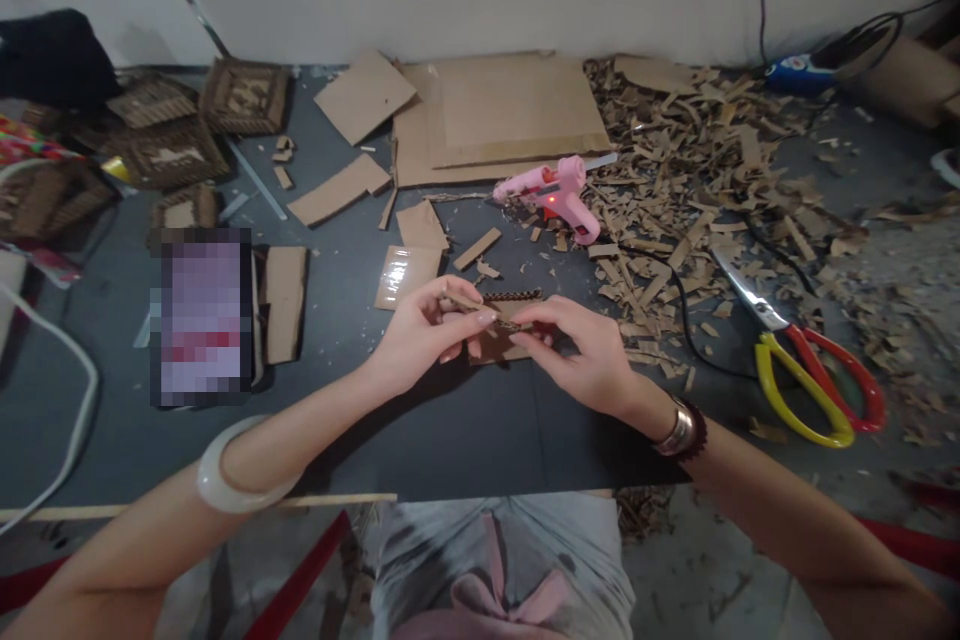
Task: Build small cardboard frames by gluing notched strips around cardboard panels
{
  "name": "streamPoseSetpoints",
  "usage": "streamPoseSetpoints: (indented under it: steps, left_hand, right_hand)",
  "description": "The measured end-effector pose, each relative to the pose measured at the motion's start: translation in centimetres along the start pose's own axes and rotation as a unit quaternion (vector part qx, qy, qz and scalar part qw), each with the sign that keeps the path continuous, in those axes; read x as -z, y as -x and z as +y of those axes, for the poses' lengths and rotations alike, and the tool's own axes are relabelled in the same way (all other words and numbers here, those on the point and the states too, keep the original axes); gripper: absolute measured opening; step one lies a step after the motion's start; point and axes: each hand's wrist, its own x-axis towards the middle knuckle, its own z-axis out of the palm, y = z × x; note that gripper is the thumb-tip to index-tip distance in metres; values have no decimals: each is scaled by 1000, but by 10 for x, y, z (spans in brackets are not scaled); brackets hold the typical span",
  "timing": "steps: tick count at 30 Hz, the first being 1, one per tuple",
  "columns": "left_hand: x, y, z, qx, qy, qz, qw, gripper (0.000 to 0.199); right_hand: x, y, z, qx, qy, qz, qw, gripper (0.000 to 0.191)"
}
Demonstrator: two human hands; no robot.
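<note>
A narrow cardboard strip is being pinched between the thumb and fingers of the left hand, low over the middle of the dark tabletop. The right hand is being held close at the strip's right end, its thumb and forefinger bent toward each other; whether anything is being gripped between them cannot be told. Directly beneath, a flat cardboard piece is being partly hidden by both hands, and a corrugated edge is being shown along its far side.

Just beyond, a pink hot glue gun is being supported on its side by the table, its red light being lit and a clear glue stick being left protruding from its rear. Behind it, large cardboard sheets are being stacked flat. To the right, much of the surface is being covered by cardboard scraps, beside which scissors with red and yellow handles are being displayed slightly spread. To the left, a cardboard rectangle is being partly overlapped by a smartphone with a pixelated screen.
</note>
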Motion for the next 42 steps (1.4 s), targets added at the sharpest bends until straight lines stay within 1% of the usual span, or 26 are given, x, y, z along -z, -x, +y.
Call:
streamPoseSetpoints:
  steps: [3,6,11,16,20,22,24,26,31,34,38,42]
  left_hand:
    - [2,-3,1,21,41,7,999,34]
    - [3,-4,0,18,42,6,999,32]
    - [1,-2,-1,12,40,-6,999,32]
    - [0,-1,0,-12,22,-8,1000,33]
    - [0,2,0,11,-10,-49,999,35]
    - [-1,4,0,10,-22,-62,998,40]
    - [-1,5,1,-3,-27,-66,997,49]
    - [-1,5,1,-10,-33,-74,997,52]
    - [0,7,-1,-40,-70,-109,991,45]
    - [1,7,-4,-75,-114,-126,983,42]
    - [4,7,-6,-141,-163,-141,966,38]
    - [5,5,-5,-184,-216,-148,947,36]
  right_hand:
    - [0,0,-2,-47,-45,-14,998,7]
    - [0,0,-3,-68,-48,-14,996,9]
    - [1,-2,-4,-38,-49,-12,998,7]
    - [0,-2,-5,-12,-43,-18,999,6]
    - [1,-2,-5,-24,-33,-4,999,10]
    - [2,-3,-5,-39,-34,0,999,11]
    - [3,-3,-5,-54,-38,-5,998,12]
    - [4,-4,-5,-63,-41,-11,997,13]
    - [5,-4,-5,-71,-66,-15,995,14]
    - [6,-6,-6,-83,-96,-19,992,14]
    - [7,-8,-9,-128,-163,-37,978,16]
    - [7,-8,-9,-173,-217,-52,959,16]
